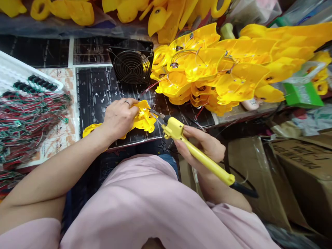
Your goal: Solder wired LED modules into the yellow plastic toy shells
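My left hand [119, 117] is closed over a yellow plastic shell [145, 118], pressing it near the front edge of the bench. The fingers hide the middle of the shell. In my right hand [203, 147] is a yellow soldering gun [176, 128] with a black cord at its rear end. Its thin tip and a fine wire guide point left and reach the inner face of the shell, close to a small post. Whether the tip touches it I cannot tell.
A black fan [132, 65] stands behind the shell. Stacked yellow shells with wires [204, 65] fill the back right. Wired parts [28, 121] lie beside a white tray [28, 64] at left. Cardboard boxes [301, 169] and a green box [302, 95] are at right.
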`<state>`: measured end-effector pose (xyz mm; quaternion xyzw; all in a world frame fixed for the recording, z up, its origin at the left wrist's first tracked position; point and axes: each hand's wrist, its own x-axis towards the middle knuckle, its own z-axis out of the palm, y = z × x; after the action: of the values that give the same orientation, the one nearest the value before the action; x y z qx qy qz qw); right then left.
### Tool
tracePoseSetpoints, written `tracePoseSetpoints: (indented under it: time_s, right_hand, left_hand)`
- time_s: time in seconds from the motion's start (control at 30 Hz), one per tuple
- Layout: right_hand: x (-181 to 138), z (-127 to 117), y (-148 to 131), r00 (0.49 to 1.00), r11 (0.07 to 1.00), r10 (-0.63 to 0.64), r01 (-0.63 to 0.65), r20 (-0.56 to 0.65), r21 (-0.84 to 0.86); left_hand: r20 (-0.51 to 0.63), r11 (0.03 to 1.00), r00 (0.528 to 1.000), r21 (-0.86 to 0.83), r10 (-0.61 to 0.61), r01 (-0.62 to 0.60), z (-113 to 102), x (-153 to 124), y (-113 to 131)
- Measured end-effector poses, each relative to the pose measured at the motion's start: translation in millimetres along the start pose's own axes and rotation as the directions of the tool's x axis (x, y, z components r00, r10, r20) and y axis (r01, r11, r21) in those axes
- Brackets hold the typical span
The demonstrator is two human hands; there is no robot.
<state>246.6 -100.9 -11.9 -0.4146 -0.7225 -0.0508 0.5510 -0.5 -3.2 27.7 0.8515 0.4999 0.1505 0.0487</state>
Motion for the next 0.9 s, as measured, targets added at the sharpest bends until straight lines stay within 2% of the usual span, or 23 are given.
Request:
tracePoseSetpoints:
  time_s: [0.2, 0.37, 0.6, 0.73, 0.9]
  right_hand:
    - [-1.2, 5.1, -1.9, 0.999, 0.999, -0.035, 0.036, -0.038, 0.035]
    - [1.5, 10.1, -1.5, 0.997, 0.997, -0.067, 0.068, -0.030, 0.039]
    - [-1.8, 13.9, -2.1, 0.999, 0.998, -0.022, 0.024, 0.022, -0.064]
    - [-0.5, 17.3, 0.6, 0.996, 0.996, -0.085, 0.085, -0.017, -0.005]
    - [4.9, 22.1, 3.4, 0.992, 0.991, -0.125, 0.125, 0.005, 0.057]
  left_hand:
    - [-0.037, 0.999, 0.999, 0.016, 0.028, -0.028, 0.6, 0.1, -0.3]
    - [-0.021, 0.997, 0.999, 0.064, 0.044, -0.042, -0.2, 0.6, 0.8]
    - [-0.057, 0.999, 0.998, 0.010, 0.041, -0.040, 0.8, 0.7, 0.4]
    - [-0.048, 1.000, 0.999, -0.009, 0.021, -0.022, -0.2, 1.1, 1.8]
    - [-0.031, 0.999, 0.999, 0.036, 0.027, -0.026, 1.3, 1.7, 1.6]
